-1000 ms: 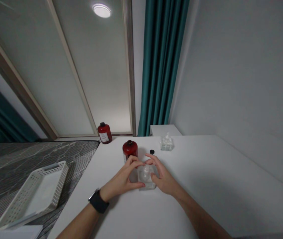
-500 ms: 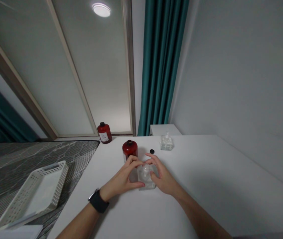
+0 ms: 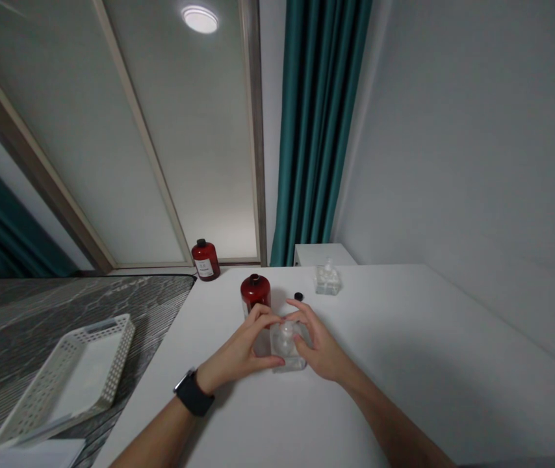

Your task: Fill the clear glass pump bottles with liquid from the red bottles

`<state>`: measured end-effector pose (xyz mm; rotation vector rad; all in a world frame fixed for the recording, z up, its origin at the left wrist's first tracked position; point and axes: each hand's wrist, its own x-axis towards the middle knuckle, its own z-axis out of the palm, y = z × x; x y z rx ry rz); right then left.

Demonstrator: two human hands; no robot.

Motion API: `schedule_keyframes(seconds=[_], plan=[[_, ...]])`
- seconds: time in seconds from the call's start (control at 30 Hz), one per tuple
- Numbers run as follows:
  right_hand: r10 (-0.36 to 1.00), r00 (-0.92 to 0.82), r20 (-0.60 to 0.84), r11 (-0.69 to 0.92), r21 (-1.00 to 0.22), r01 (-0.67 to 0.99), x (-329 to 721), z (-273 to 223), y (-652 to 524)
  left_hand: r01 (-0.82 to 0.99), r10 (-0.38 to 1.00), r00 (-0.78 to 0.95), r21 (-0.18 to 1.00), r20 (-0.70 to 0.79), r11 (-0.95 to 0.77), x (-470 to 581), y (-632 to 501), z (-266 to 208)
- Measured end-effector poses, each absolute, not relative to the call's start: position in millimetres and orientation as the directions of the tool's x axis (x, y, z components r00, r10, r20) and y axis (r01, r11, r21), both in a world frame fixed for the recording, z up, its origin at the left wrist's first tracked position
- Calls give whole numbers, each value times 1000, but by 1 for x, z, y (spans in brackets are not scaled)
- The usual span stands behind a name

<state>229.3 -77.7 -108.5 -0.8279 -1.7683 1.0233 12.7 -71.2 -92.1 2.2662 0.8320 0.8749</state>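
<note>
A square clear bottle (image 3: 288, 354) stands upright on the white table, with a pale clear top at its neck. My left hand (image 3: 248, 344) grips it from the left, thumb at the near side and fingers at the far side. My right hand (image 3: 319, 348) pinches around the bottle's top, fingers curled. Just behind my left fingers is a dark red bottle (image 3: 255, 290) with an uncapped black neck. To its right a small black cap (image 3: 298, 296) lies on the table.
Farther back on the white table (image 3: 394, 390) stand another clear pump bottle (image 3: 327, 281) and a capped red bottle (image 3: 205, 260) with a white label. A white perforated basket (image 3: 121, 354) is at the left, below the table's left edge. A grey wall (image 3: 477, 162) borders the right.
</note>
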Motion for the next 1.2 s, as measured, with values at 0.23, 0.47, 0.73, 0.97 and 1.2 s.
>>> schedule_keyframes(seconds=[0.23, 0.47, 0.73, 0.97, 1.2], plan=[[892, -310, 329, 402, -891, 210, 227, -107, -79, 340, 711, 596, 685, 373, -644, 13, -71, -92], [854, -358, 378, 442, -890, 114, 231, -112, -77, 322, 694, 606, 678, 389, -661, 13, -71, -92], [832, -312, 460, 516, -848, 126, 236, -102, -73, 300, 759, 540, 759, 364, -578, 15, -70, -100], [840, -196, 506, 533, -838, 119, 237, -96, -68, 315, 772, 542, 772, 332, -553, 16, -70, -98], [831, -174, 529, 555, -809, 195, 234, -100, -70, 333, 783, 540, 777, 308, -535, 16, -70, -99]])
